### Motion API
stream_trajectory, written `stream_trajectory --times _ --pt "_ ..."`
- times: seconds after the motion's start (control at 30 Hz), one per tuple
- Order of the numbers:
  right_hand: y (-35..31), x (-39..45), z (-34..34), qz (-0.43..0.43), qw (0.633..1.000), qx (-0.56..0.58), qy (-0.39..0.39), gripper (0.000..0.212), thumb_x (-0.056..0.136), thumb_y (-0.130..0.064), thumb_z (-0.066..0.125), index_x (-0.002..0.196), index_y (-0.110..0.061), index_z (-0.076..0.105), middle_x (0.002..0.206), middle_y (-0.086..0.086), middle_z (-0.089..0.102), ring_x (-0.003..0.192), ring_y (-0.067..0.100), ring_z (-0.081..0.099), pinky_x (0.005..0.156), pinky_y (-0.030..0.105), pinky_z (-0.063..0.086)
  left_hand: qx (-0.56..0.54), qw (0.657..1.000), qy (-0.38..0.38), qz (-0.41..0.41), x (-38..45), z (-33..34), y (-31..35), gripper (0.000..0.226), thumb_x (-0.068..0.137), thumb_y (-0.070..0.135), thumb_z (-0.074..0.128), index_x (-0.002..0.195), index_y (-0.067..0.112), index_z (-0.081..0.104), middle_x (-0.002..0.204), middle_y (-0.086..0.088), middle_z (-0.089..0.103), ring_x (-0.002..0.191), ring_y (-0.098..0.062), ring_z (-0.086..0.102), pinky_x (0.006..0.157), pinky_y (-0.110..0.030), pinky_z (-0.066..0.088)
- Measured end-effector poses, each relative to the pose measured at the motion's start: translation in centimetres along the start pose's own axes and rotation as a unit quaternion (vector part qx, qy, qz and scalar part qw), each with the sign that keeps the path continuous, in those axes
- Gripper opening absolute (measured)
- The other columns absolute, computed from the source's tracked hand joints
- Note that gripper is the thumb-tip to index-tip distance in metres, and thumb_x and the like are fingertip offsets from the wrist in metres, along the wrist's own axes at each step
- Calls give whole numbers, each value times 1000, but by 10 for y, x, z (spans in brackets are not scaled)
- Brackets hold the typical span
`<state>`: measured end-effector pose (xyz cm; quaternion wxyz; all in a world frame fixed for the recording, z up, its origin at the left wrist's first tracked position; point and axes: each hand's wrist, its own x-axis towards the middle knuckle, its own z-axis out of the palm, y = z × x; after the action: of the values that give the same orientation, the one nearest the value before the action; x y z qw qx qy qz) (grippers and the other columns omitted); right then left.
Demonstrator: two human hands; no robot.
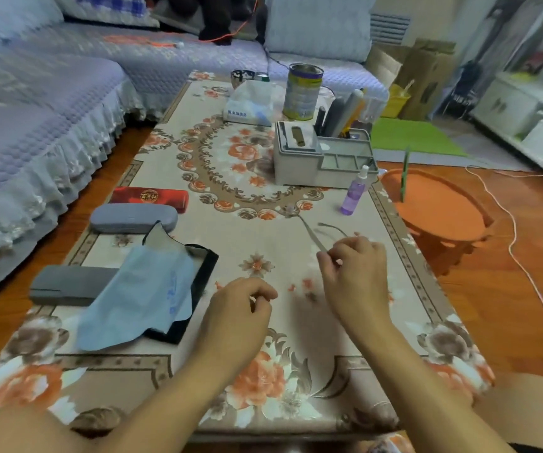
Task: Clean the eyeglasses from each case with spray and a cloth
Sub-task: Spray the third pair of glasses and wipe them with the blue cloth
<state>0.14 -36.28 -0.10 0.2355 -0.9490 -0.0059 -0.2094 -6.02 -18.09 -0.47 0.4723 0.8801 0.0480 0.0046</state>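
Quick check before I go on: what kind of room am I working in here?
Most likely a home living room: a quilted sofa wraps round a low coffee table with a floral cover, and a white TV cabinet stands opposite.
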Motion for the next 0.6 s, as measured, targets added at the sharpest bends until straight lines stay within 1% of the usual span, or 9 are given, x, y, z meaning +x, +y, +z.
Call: stream_trajectory --times 0.07,0.1,0.2,0.23,0.3,0.37,0.43,0.5,0.6 --pt "-12 3 -28 36 992 112 35 19 96 -31 66 88 -17 76 93 -2 56 95 14 49 73 18 29 -133 988 22 -73 2 -1 2 23 98 19 53 105 37 67 86 5 68 55 -1 58 54 -27 51" --pt "-18 3 -41 41 986 155 36 19 97 -33 64 89 -20 75 90 -3 55 89 6 50 70 14 31 -177 978 42 -98 4 -4 3 21 99 22 54 110 36 64 87 0 68 51 -3 56 52 -28 48" --pt "-28 -1 -62 7 973 229 10 20 99 -29 59 86 -24 74 83 -3 61 80 2 55 64 14 38 -272 951 113 -90 8 -17 3 24 101 37 55 124 32 61 94 7 68 67 -5 59 64 -32 47" --pt "-28 -4 -65 -2 971 238 5 21 100 -27 59 87 -23 74 82 -3 63 79 5 56 64 17 40 -311 942 102 -77 7 -23 5 25 101 39 55 123 31 64 91 11 68 72 -9 58 66 -32 47" --pt "-22 -10 -67 -33 972 232 23 23 103 -22 57 89 -19 74 78 -6 64 76 7 57 62 17 39 -368 928 39 -40 2 -35 10 20 100 35 59 110 26 74 87 7 69 74 -15 55 66 -31 45" --pt "-12 -16 -67 -53 971 228 55 24 104 -22 53 90 -16 72 74 -11 61 73 6 57 62 15 37 -324 945 6 29 -3 -48 11 13 94 25 66 94 23 78 82 3 70 73 -14 57 67 -28 48" --pt "-2 -21 -63 -36 968 240 67 26 105 -25 50 90 -17 69 72 -12 60 71 4 57 62 12 36 -270 960 2 72 -6 -54 8 13 90 10 73 88 22 78 78 5 72 70 -8 61 66 -21 51" --pt "4 -24 -56 -23 968 242 58 27 105 -25 48 90 -16 69 69 -7 61 70 5 57 62 11 36 -242 967 -7 80 -8 -55 8 19 86 2 73 87 21 76 79 6 72 69 -5 63 67 -18 52" --pt "10 -23 -45 -8 966 259 24 29 106 -25 47 89 -17 69 67 -5 63 69 10 59 60 16 39 -226 971 -24 74 -5 -49 5 25 89 4 70 83 27 75 80 2 71 72 -12 64 72 -22 55"
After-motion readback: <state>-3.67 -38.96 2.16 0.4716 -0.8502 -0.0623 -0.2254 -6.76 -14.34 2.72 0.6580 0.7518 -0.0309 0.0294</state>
